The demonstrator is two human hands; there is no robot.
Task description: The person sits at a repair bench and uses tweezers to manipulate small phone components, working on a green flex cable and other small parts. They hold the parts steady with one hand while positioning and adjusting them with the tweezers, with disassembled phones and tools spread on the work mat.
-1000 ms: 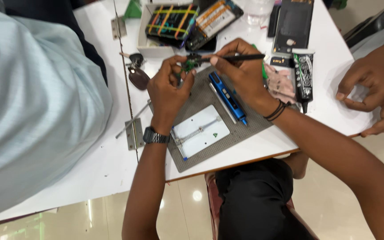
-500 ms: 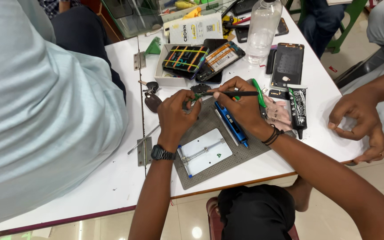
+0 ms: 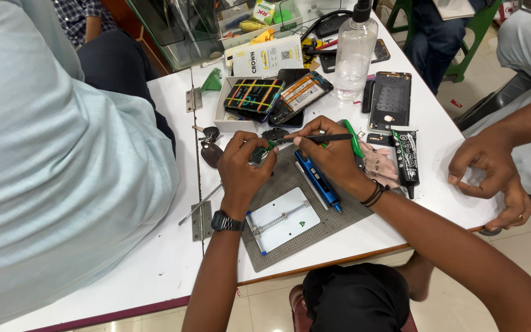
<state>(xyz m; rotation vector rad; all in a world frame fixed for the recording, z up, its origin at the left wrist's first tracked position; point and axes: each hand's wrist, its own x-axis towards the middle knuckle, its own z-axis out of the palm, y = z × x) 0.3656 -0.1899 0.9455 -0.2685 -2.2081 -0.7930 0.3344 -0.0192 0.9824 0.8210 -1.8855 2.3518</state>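
Slippage risk: left hand (image 3: 241, 165) fingers pinch the small green circuit board (image 3: 263, 150) above the grey mat's (image 3: 339, 215) 11 o'clock edge, right hand (image 3: 330, 154) grips a black-handled tool (image 3: 321, 138) on it; excess pressure could gouge the board.

A white table (image 3: 155, 270) carries a grey work mat (image 3: 290, 184), dotted all over with fine holes, bearing a white holder plate (image 3: 281, 218) marked with a tiny green sign. Right of it lies a blue tool (image 3: 318, 178); a green-handled tool (image 3: 354, 140) lies farther right, beside a black tube (image 3: 408, 161) with white lettering. The left hand (image 3: 244, 169), a black watch (image 3: 227, 222) at its wrist, pinches a small green board (image 3: 264, 147); the right hand (image 3: 330, 154) grips a black pen-like tool (image 3: 314, 139). At the far side, a white box (image 3: 228, 117) holds a black pack (image 3: 254, 97) striped green, yellow and orange. Left, a pale blue shirt (image 3: 50, 184).
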